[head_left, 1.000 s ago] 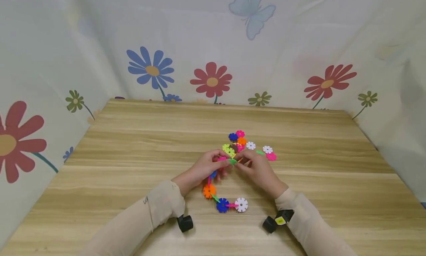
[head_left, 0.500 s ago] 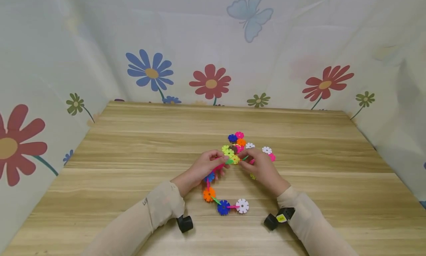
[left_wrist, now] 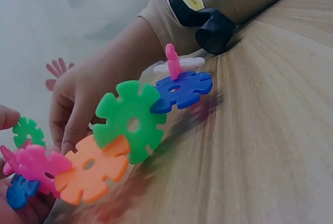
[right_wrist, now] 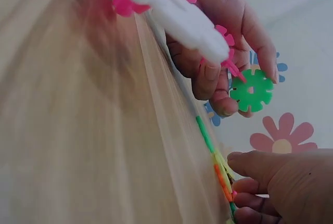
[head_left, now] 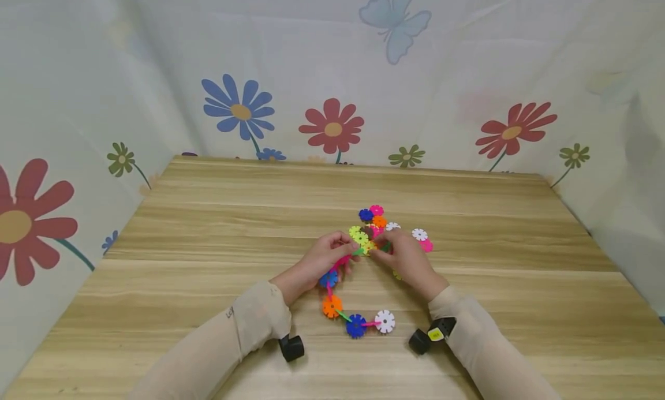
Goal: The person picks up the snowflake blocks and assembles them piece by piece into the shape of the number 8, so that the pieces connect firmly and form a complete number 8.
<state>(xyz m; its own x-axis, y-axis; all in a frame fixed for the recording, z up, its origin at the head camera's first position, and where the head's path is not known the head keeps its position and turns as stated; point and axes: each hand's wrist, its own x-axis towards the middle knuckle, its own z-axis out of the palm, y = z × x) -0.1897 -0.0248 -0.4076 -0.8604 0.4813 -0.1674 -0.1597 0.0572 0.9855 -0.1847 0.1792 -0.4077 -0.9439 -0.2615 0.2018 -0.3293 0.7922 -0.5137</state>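
My left hand [head_left: 328,255] pinches the end of a chain of slotted plastic snowflake discs. A green disc [right_wrist: 257,96] is at its fingertips, joined to pink. From there the chain hangs through blue, pink, an orange disc [head_left: 331,306], green, a blue disc [head_left: 356,326] and pink to a white disc [head_left: 385,321]. Beside it, my right hand [head_left: 410,264] reaches down to a pile of loose discs [head_left: 359,237], thumb apart from the fingers. In the right wrist view its fingertips touch or nearly touch several flat discs [right_wrist: 221,177]; no disc shows clearly gripped.
Right of the pile lie a white disc [head_left: 419,234] and a pink disc [head_left: 426,246]. A yellow disc [head_left: 397,275] shows partly under my right hand. The wooden table [head_left: 234,215] ends at a flower-printed curtain [head_left: 441,71].
My right hand has drawn slightly right, away from the green disc in my left fingers, and down to the loose discs. The chain's free end has shifted a little to the right.
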